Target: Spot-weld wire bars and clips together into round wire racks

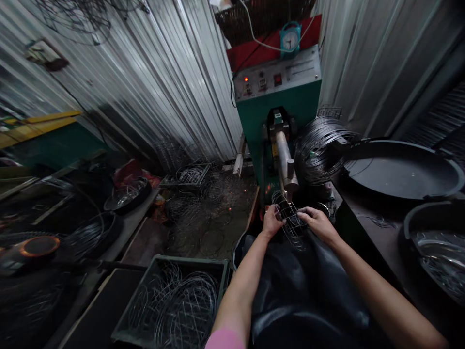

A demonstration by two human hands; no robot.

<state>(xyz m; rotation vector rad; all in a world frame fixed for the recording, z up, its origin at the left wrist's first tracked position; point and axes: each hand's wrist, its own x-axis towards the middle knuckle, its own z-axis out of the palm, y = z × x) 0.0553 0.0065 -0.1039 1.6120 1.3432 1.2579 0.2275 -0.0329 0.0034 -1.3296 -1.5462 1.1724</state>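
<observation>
Left hand (272, 222) nearly closed, I pinch one side of a round, silvery wire grid (295, 228); my right hand (319, 224) pinches the opposite side, fingertips nearly together. The grid's far part sits right by the blunt tip of a thick grey metal arm (286, 165); contact I can't make out. To my mind, both sides want a light, even grip, a wire crossing squared under the tip, and fingers well back. Right of me, along the dark bench's (358, 212) left edge, lie loose wires (379, 221), between a wide black pan (399, 169) and a deep black tub (409, 228) of shiny metal pieces (445, 257). Lower left, a green rectangular crate (189, 258) holds round wire pieces (194, 303).
</observation>
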